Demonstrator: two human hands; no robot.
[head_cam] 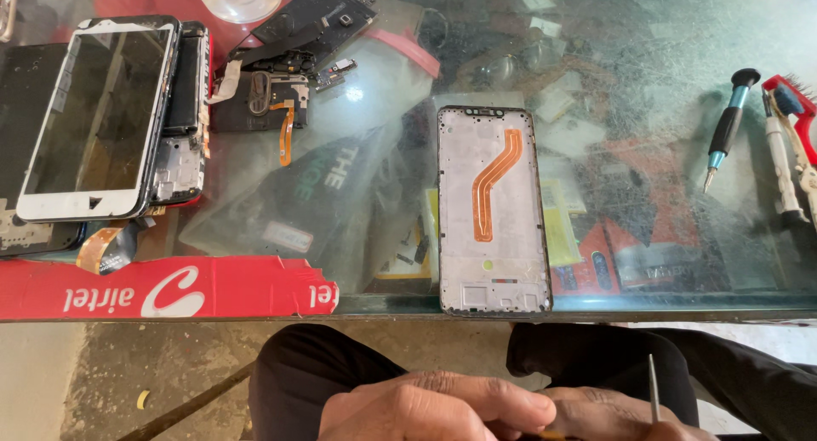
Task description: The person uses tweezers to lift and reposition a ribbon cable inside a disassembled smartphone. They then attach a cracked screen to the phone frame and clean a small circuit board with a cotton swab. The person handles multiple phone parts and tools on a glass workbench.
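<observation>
Both my hands rest low over my lap, below the table's front edge. My left hand lies with its fingers curled toward the right hand, and whatever is under them is hidden. My right hand sits against it and grips a thin metal tool that points straight up. On the glass table just above the hands lies a grey phone middle frame with an orange copper strip running down it. Neither hand touches the frame.
At the left lie a white-fronted phone screen, a dark opened phone and a black part with an orange flex cable. A screwdriver, a white tool and a red brush lie at the right. A red cardboard strip runs along the front left.
</observation>
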